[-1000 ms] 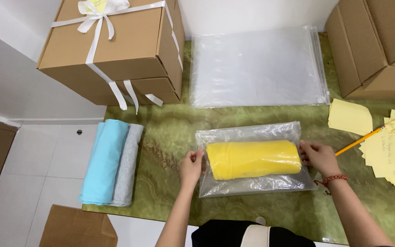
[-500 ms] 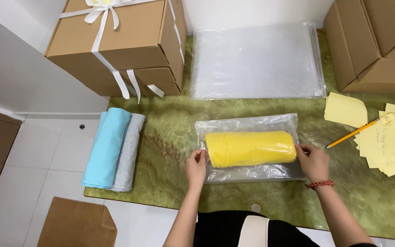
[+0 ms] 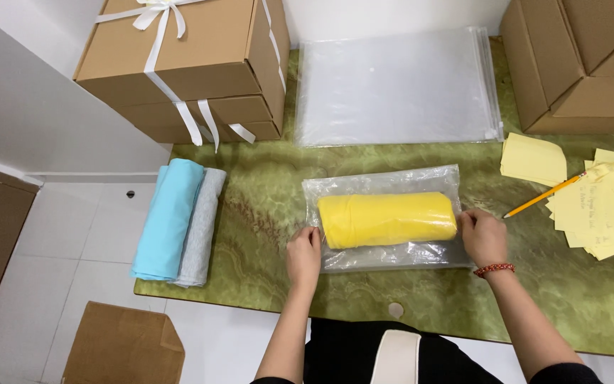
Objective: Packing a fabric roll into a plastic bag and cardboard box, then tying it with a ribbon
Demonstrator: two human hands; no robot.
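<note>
A rolled yellow cloth (image 3: 386,219) lies inside a clear plastic bag (image 3: 385,183) on the green marbled table (image 3: 264,192). My left hand (image 3: 304,254) pinches the bag's left edge. On the bag's right edge my right hand (image 3: 483,237), with a red bead bracelet at the wrist, grips the plastic. Both hands rest on the table at the two ends of the roll.
A light blue roll (image 3: 170,217) and a grey roll (image 3: 202,227) lie at the table's left edge. Ribbon-tied cardboard boxes (image 3: 193,64) stand back left, a stack of clear bags (image 3: 396,85) back centre, plain boxes (image 3: 580,64) back right. Yellow notes (image 3: 602,206) and a pencil (image 3: 543,195) lie right.
The view has shifted slightly, and my hands have stayed at the bag's two ends, with the bag lying flatter around the yellow roll.
</note>
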